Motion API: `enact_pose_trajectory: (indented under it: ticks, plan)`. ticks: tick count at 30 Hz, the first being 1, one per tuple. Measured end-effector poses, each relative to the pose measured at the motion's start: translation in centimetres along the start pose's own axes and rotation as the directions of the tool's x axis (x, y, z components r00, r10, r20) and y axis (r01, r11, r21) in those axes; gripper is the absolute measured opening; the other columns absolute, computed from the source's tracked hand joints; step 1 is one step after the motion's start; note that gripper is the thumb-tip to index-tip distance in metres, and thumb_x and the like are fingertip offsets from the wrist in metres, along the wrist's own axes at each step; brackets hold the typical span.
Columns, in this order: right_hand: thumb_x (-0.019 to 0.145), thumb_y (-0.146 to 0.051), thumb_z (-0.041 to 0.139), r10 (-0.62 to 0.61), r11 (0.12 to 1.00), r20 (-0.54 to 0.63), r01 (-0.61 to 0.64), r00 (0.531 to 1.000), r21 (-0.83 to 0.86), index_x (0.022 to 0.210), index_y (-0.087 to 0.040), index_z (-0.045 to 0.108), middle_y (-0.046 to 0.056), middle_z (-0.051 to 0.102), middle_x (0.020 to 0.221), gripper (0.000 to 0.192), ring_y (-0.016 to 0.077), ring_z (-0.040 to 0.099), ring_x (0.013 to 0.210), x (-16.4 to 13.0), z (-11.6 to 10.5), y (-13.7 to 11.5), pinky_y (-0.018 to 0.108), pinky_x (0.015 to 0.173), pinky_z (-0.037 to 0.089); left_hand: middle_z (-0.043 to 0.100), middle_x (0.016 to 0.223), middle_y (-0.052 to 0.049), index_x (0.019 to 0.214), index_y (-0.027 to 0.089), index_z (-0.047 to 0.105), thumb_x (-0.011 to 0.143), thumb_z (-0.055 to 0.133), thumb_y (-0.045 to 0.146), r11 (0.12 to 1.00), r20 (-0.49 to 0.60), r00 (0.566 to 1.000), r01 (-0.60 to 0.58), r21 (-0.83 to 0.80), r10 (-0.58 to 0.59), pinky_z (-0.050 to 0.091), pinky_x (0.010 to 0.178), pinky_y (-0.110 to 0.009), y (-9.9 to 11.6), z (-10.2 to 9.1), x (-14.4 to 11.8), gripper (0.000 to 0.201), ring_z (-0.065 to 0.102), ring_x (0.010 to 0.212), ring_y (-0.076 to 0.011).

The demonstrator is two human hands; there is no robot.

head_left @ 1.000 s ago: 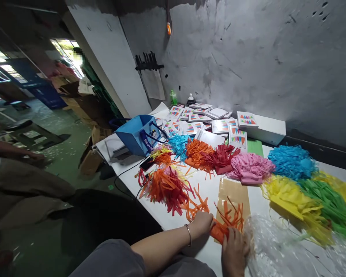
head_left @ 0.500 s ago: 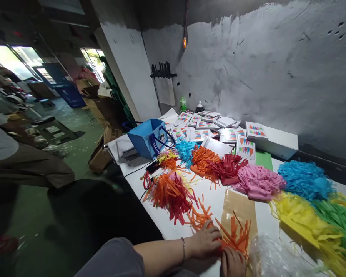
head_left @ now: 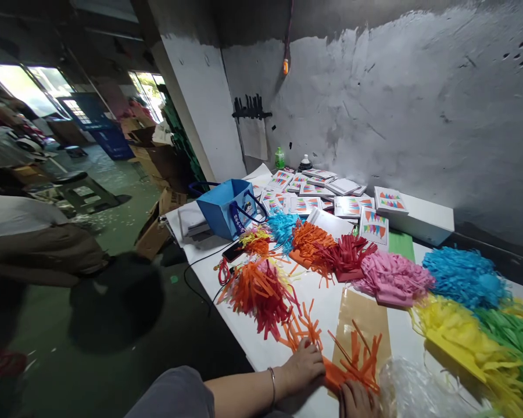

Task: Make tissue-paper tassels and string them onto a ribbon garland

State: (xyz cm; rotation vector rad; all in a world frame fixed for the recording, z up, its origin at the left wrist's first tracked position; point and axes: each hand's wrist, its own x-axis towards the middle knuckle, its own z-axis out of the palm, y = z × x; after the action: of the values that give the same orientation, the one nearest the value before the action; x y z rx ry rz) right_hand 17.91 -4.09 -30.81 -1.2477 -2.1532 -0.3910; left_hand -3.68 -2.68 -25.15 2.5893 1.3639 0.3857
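Orange fringed paper (head_left: 332,374) lies near on the table (head_left: 316,290), grasped by the left hand (head_left: 304,366); the right hand (head_left: 358,400) touches its right side, whether gripping I cannot tell.

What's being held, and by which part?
Orange fringed paper-like strip: left hand and right hand both on its plain band; pinched or merely pressed, can't tell.

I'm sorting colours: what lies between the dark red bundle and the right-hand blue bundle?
In the head view, the pink bundle lies between the dark red bundle and the right-hand blue bundle.
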Motion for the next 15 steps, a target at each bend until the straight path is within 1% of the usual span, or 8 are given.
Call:
enact_pose_trajectory:
  ticks: [2, 4, 7, 9, 12, 14, 15]
  plan:
    - [0.089, -0.022, 0.049, 0.054, 0.998, 0.054, -0.055, 0.997, 0.031, 0.078, -0.028, 0.073, 0.007, 0.076, 0.087, 0.027, 0.0272, 0.069, 0.081, 0.5, -0.7, -0.3, 0.046, 0.086, 0.039, 0.067, 0.088, -0.001, 0.084, 0.02, 0.062, 0.088, 0.062, 0.034, 0.994, 0.049, 0.995, 0.089, -0.058, -0.087, 0.031, 0.091, -0.039, 0.4, -0.8, 0.4, 0.014, 0.055, 0.089, -0.0189]
    - [0.091, -0.025, 0.044, 0.124, 0.99, 0.142, -0.132, 0.982, 0.049, 0.082, -0.028, 0.072, 0.008, 0.074, 0.094, 0.03, 0.0288, 0.067, 0.09, 1.3, -1.8, -0.7, 0.047, 0.09, 0.037, 0.068, 0.089, -0.002, 0.084, 0.02, 0.064, 0.088, 0.061, 0.032, 0.973, 0.115, 0.973, 0.213, -0.091, -0.202, 0.031, 0.091, -0.039, 0.9, -1.6, 1.1, 0.012, 0.056, 0.09, -0.0199]
    - [0.093, -0.027, 0.039, 0.25, 0.965, 0.285, -0.261, 0.925, 0.002, 0.086, -0.025, 0.07, 0.011, 0.072, 0.101, 0.032, 0.0298, 0.062, 0.098, 2.9, -3.4, -1.3, 0.049, 0.095, 0.032, 0.069, 0.087, -0.006, 0.084, 0.019, 0.066, 0.091, 0.055, 0.029, 0.931, 0.167, 0.925, 0.357, -0.074, -0.341, 0.032, 0.09, -0.041, 1.4, -2.6, 2.5, 0.017, 0.059, 0.088, -0.0225]
    - [0.093, -0.026, 0.038, 0.322, 0.944, 0.358, -0.326, 0.876, -0.051, 0.087, -0.023, 0.07, 0.012, 0.07, 0.103, 0.032, 0.0297, 0.061, 0.099, 4.0, -4.2, -1.6, 0.049, 0.095, 0.031, 0.069, 0.085, -0.008, 0.085, 0.017, 0.067, 0.091, 0.052, 0.029, 0.917, 0.17, 0.908, 0.397, -0.049, -0.384, 0.032, 0.088, -0.043, 1.4, -2.9, 3.3, 0.02, 0.06, 0.086, -0.0246]
    - [0.092, -0.023, 0.04, 0.389, 0.918, 0.442, -0.38, 0.809, -0.111, 0.091, -0.02, 0.069, 0.013, 0.069, 0.106, 0.029, 0.0303, 0.059, 0.103, 5.2, -4.7, -1.9, 0.048, 0.094, 0.031, 0.069, 0.084, -0.009, 0.083, 0.018, 0.067, 0.091, 0.052, 0.029, 0.905, 0.174, 0.893, 0.425, -0.025, -0.415, 0.034, 0.086, -0.043, 1.3, -2.9, 4.0, 0.021, 0.061, 0.083, -0.0255]
    - [0.089, -0.02, 0.043, 0.419, 0.904, 0.47, -0.407, 0.777, -0.132, 0.094, -0.02, 0.069, 0.013, 0.068, 0.11, 0.026, 0.0303, 0.058, 0.107, 5.7, -4.7, -2.0, 0.047, 0.096, 0.03, 0.07, 0.083, -0.009, 0.082, 0.018, 0.067, 0.091, 0.051, 0.029, 0.903, 0.17, 0.892, 0.428, -0.018, -0.419, 0.034, 0.085, -0.042, 1.1, -2.8, 4.1, 0.022, 0.062, 0.083, -0.0255]
    - [0.087, -0.018, 0.045, 0.429, 0.899, 0.473, -0.417, 0.77, -0.135, 0.094, -0.019, 0.069, 0.014, 0.067, 0.112, 0.025, 0.0302, 0.057, 0.109, 5.9, -4.7, -1.9, 0.047, 0.097, 0.029, 0.07, 0.083, -0.01, 0.082, 0.018, 0.067, 0.091, 0.051, 0.028, 0.904, 0.165, 0.893, 0.428, -0.017, -0.42, 0.034, 0.084, -0.042, 1.1, -2.7, 4.1, 0.022, 0.062, 0.082, -0.0254]
